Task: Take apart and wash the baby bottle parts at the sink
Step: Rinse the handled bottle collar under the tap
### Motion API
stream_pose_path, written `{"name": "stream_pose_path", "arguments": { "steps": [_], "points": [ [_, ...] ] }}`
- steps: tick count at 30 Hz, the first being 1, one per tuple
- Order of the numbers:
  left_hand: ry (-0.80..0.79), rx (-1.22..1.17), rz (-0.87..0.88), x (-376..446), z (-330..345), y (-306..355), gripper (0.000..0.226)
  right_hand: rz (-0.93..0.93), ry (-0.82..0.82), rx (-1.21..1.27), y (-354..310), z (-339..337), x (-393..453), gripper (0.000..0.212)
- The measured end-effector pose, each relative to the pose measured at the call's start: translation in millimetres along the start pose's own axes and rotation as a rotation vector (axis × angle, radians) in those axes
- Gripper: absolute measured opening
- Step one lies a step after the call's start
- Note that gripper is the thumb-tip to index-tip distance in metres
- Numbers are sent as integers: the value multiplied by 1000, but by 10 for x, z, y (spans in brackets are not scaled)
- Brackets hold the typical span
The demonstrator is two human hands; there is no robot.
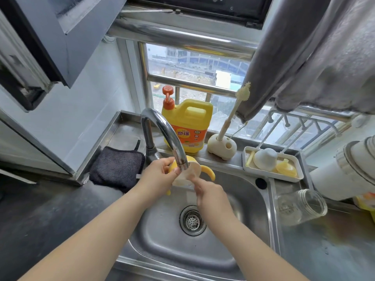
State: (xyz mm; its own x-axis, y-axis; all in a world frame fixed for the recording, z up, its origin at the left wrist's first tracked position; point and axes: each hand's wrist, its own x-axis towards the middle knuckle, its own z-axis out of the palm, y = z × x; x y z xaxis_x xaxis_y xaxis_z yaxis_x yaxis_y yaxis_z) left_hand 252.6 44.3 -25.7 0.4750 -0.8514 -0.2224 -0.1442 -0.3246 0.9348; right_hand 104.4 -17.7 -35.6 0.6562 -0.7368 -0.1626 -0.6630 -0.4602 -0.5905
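Note:
Over the steel sink (253, 191), under the faucet spout (172, 138), I hold a yellow and cream bottle collar with two curved yellow handles (192, 169). My left hand (160, 177) grips its left side, fingers curled round the rim. My right hand (211, 197) touches its cream face with the fingertips from the lower right. A clear glass bottle body (302, 207) lies on its side on the counter to the right. A white tray (292, 177) behind the sink carries a white cap (264, 159) and a yellow nipple part (286, 169).
A yellow dish soap jug (188, 126) with an orange pump stands on the sill, beside a cream brush holder (222, 148) with a bottle brush. A dark cloth (117, 167) lies left of the faucet. A grey towel (316, 57) hangs at upper right. The drain strainer (192, 220) sits mid-sink.

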Motion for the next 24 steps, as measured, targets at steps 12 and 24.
{"name": "stream_pose_path", "arguments": {
  "steps": [12,24],
  "points": [
    [26,-89,-59,-131,20,-8,16,410,-346,1116,-140,80,-89,26],
    [38,-124,-61,-86,28,43,27,124,-110,366,-137,102,-17,37]
  ]
}}
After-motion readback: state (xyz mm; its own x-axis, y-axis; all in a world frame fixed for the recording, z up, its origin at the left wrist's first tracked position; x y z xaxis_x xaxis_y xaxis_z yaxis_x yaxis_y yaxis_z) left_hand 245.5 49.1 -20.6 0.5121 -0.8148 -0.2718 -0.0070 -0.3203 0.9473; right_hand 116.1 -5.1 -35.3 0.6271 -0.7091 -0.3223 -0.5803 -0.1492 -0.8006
